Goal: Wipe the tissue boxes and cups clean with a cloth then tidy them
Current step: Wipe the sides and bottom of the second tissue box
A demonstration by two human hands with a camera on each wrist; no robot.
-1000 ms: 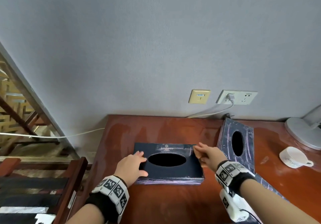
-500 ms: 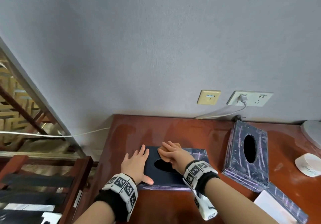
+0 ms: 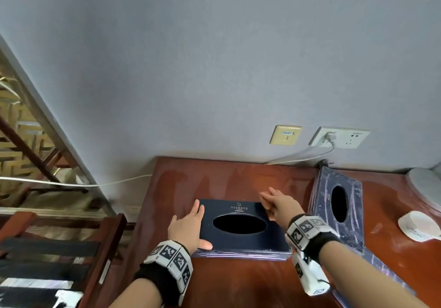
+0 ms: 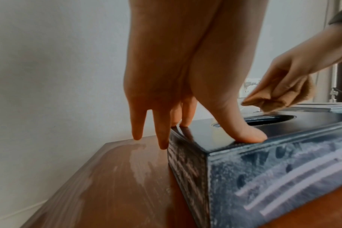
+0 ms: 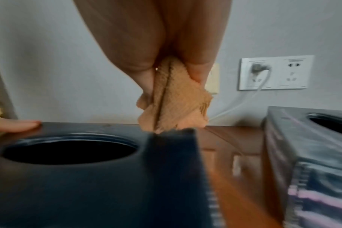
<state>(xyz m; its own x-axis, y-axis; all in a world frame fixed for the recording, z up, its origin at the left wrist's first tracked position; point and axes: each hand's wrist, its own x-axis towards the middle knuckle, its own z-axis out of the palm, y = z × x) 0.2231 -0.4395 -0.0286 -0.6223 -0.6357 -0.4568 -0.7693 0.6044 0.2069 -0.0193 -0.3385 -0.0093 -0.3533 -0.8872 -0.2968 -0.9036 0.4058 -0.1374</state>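
A flat dark navy tissue box with an oval opening (image 3: 241, 226) lies on the reddish-brown wooden table (image 3: 238, 281), and the left hand (image 3: 185, 227) rests on its left end with straight fingers and thumb pressed to the top. At the box's far right corner the right hand (image 3: 278, 203) grips a folded tan cloth (image 5: 178, 108). Right of this box a second dark tissue box (image 3: 338, 208) stands, and a white cup (image 3: 417, 227) lies beyond that.

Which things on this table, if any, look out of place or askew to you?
The second tissue box stands tilted, propped on another box lying near the table's edge, rather than flat like the tissue box being wiped. Pale smears streak the tabletop near the left hand. The cup sits partly out of view.
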